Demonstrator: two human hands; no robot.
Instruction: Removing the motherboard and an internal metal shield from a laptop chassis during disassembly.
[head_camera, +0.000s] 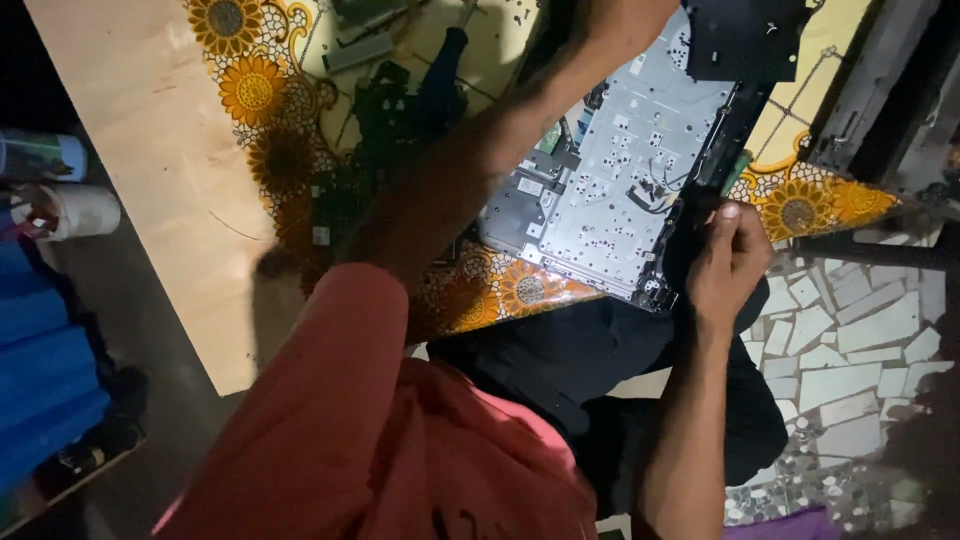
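Two hands are working an opened laptop chassis lying on the floral worktop: the right hand is pinching its near corner, the left hand is out of sight, and the thin, stiff, fragile shell looks best gripped by its edges.

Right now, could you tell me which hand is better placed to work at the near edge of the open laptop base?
Probably the right hand: it sits curled at the laptop base's near edge. The left arm stretches across the base, its hand out of frame.

Single head view, steep downward, close over table.
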